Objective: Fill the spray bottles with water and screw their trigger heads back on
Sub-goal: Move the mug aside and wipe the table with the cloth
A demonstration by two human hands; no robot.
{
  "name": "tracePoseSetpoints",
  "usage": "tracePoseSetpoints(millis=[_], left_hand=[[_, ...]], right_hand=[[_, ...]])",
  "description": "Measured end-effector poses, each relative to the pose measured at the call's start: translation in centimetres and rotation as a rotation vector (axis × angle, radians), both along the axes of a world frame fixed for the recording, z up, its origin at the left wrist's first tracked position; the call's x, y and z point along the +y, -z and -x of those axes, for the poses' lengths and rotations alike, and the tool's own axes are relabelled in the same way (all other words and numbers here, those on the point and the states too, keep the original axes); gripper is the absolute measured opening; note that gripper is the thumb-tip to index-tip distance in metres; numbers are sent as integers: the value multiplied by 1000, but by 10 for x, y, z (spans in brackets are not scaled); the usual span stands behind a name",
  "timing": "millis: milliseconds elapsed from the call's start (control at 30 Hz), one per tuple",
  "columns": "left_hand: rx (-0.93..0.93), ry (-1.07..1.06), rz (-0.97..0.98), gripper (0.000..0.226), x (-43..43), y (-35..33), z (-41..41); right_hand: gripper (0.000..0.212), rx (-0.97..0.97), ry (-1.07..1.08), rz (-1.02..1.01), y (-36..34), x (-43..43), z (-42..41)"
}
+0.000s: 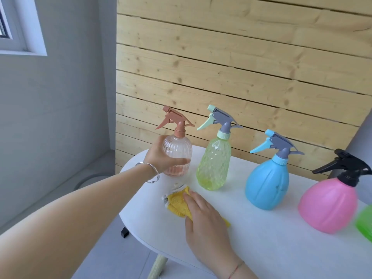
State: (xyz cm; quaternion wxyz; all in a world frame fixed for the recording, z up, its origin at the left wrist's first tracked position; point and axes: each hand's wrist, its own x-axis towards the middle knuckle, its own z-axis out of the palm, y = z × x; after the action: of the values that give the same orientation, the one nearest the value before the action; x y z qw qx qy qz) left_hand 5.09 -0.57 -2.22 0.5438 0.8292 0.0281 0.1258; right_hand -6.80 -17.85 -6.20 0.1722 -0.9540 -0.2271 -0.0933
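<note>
As all four trigger heads (pixel 221 117) look seated, work judged nearly complete: desk (pixel 261 248) holds pink bottle (pixel 330 208) at three o'clock, blue bottle (pixel 265 184), yellow-green bottle (pixel 213 164), peach bottle (pixel 179 146) at ten o'clock gripped by left fingers (pixel 177 161), right fingers (pixel 193 200) flat on cloth (pixel 177 204).

The left hand (pixel 161 158) grips the end bottle (pixel 177 156) over the table's (pixel 261 238) far left end. Just before the grip, the cloth (pixel 178 204) lies under the right hand (pixel 203 214). Rightward from the grip stand the second bottle (pixel 214 164), just beside it, then the third bottle (pixel 267 184) and the fourth bottle (pixel 330 206), each nearer the person. Behind the grip rises the wall (pixel 241 67).
</note>
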Motion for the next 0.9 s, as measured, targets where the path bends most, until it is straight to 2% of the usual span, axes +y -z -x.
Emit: tracePoseSetpoints(millis=[133, 400, 533, 633, 700, 767, 833, 900], left_hand=[[12, 1, -19, 94, -4, 2, -4], [20, 44, -45, 91, 2, 4, 0], [8, 64, -39, 93, 3, 7, 3], [61, 104, 2, 93, 11, 2, 9], [92, 100, 105, 87, 24, -1, 17], [51, 26, 140, 75, 46, 1, 29], [-66, -123, 212, 58, 69, 7, 45], [-169, -264, 295, 45, 87, 15, 62]], right_hand=[[52, -29, 20, -34, 0, 2, 0], [52, -1, 39, 6, -4, 2, 2], [50, -71, 0, -32, 4, 1, 0], [49, -55, 22, -3, 0, 3, 2], [59, -35, 23, 25, -2, 5, 4], [73, -16, -76, 39, -3, 14, 4], [72, 47, -147, 49, -9, 33, 4], [61, 39, -183, 60, -11, 57, -1]])
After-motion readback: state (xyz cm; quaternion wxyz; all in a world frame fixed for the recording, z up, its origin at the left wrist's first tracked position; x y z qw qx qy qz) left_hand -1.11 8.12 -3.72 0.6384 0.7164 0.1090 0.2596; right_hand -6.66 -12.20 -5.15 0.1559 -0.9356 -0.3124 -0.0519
